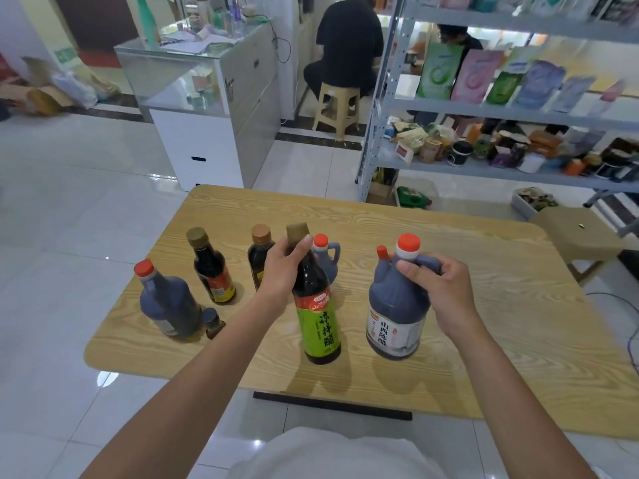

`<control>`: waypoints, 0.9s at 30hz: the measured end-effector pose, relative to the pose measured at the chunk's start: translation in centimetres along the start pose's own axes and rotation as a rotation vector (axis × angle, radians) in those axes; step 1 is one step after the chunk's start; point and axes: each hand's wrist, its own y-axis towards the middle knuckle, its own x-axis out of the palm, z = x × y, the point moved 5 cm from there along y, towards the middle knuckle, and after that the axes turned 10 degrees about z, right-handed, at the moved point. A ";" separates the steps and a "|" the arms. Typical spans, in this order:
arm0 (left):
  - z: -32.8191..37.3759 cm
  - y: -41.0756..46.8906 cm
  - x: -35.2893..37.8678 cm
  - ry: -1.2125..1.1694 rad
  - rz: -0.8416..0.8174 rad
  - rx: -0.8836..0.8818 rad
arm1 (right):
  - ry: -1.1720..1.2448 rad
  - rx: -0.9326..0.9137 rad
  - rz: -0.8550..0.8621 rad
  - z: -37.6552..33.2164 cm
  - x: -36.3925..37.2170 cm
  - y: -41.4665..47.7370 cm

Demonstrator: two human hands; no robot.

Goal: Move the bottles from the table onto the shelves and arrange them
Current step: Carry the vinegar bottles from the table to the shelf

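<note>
Shelves stood upper right, well apart from the desk. My left hand fingers clamped the green-label bottle neck; right hand fingers gripped the jug handle. Either might slip in carrying.

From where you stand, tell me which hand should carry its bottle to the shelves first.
Right, probably. The right hand already grips the jug by its handle, and the shelves stand on that side. The left hand holds the green-label bottle by the neck, farther from them.
</note>
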 end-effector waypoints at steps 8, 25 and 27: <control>1.4 -2.7 2.0 -0.225 0.105 -0.095 | 0.166 0.026 -0.135 -2.3 -1.3 1.5; 2.1 -11.4 -3.0 -0.291 0.349 0.065 | 0.172 0.201 -0.682 -4.0 4.9 -2.2; 2.9 -12.8 -4.9 -0.302 0.402 0.088 | 0.185 0.225 -0.764 -4.7 6.8 -3.8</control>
